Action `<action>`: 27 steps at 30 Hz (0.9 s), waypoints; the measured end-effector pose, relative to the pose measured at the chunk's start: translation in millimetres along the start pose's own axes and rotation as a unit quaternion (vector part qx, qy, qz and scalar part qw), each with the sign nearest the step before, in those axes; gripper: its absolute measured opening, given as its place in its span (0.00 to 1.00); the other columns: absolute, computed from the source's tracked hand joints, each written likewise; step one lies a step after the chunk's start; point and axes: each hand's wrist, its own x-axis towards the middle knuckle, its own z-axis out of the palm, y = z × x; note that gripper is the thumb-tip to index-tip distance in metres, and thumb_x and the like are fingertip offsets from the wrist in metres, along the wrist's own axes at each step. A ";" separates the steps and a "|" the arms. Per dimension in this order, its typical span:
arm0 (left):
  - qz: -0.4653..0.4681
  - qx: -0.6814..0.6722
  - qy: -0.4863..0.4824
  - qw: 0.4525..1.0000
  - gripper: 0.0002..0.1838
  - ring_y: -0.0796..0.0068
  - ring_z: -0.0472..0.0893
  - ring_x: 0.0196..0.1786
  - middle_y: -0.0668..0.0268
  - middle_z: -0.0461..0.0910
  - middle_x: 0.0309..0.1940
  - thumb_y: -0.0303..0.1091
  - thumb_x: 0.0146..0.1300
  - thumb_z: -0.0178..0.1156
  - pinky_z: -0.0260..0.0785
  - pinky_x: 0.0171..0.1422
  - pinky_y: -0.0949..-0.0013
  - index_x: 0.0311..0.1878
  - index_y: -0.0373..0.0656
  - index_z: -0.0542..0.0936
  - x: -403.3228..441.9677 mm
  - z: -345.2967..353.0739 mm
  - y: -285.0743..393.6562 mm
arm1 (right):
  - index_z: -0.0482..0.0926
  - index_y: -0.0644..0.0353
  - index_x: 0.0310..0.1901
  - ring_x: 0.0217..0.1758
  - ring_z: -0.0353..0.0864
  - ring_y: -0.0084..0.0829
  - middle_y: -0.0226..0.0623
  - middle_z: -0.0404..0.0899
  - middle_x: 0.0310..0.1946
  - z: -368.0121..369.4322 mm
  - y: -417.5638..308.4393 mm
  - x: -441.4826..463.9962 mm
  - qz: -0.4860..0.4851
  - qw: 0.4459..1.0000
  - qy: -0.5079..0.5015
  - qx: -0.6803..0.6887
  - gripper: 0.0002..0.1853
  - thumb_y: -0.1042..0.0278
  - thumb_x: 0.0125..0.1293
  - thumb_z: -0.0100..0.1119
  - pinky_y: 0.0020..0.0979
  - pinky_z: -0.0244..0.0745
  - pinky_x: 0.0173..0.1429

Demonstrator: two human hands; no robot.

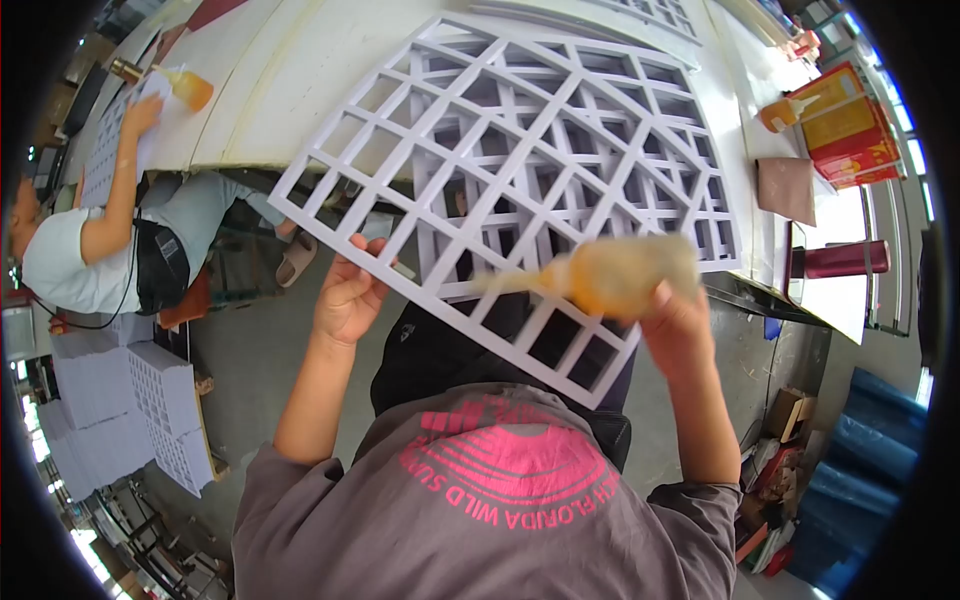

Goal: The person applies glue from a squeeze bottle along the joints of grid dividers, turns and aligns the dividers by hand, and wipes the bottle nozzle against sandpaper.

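My left hand [352, 295] grips the near edge of a white lattice panel [430, 302], fingers closed around its rim. The panel lies tilted over more lattice panels [722, 215] and juts past the table edge toward me. My right hand [678, 335] is wrapped around a squeeze bottle [625, 278] of amber liquid, blurred by motion. The bottle lies nearly level above the panel's near right part, its thin nozzle pointing left. I cannot tell whether the nozzle touches the panel.
A co-worker [75, 260] sits at the left of the white table [270, 90] with another panel and amber bottle [190, 88]. At right are a red box [850, 130], a small amber bottle [780, 115] and a dark red flask [845, 258]. Stacked panels [165, 410] stand on the left floor.
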 end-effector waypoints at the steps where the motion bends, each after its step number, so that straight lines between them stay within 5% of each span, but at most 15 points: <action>1: 0.013 0.008 0.016 1.000 0.25 0.60 0.75 0.57 0.60 0.73 0.57 0.19 0.57 0.59 0.71 0.61 0.62 0.58 0.48 0.70 0.8 -1.4 3.3 | 0.65 0.64 0.56 0.43 0.79 0.31 0.41 0.75 0.47 -10.7 -3.6 8.9 -0.024 0.998 0.047 0.018 0.28 0.62 0.58 0.64 0.25 0.76 0.40; 4: 0.038 -0.003 0.012 0.999 0.24 0.60 0.74 0.59 0.56 0.69 0.60 0.20 0.60 0.56 0.71 0.63 0.63 0.60 0.46 0.69 12.0 4.7 3.4 | 0.68 0.63 0.51 0.36 0.79 0.27 0.38 0.77 0.40 -57.7 -29.7 44.4 -0.144 0.977 0.154 -0.025 0.20 0.65 0.61 0.61 0.23 0.73 0.34; 14: -0.028 0.012 0.027 0.999 0.29 0.61 0.69 0.64 0.54 0.64 0.64 0.22 0.63 0.54 0.68 0.66 0.64 0.68 0.44 0.60 6.6 19.0 0.5 | 0.67 0.67 0.47 0.32 0.81 0.30 0.42 0.77 0.37 -101.1 -47.9 97.0 -0.205 0.950 0.213 -0.100 0.23 0.65 0.57 0.67 0.23 0.77 0.33; 27: -0.028 -0.036 -0.010 0.999 0.27 0.61 0.69 0.64 0.56 0.66 0.64 0.22 0.64 0.51 0.67 0.66 0.59 0.66 0.48 0.64 12.6 7.5 -3.0 | 0.67 0.64 0.50 0.34 0.78 0.27 0.37 0.76 0.37 -26.5 6.3 -38.7 -0.062 0.980 0.132 -0.134 0.28 0.64 0.51 0.69 0.26 0.74 0.32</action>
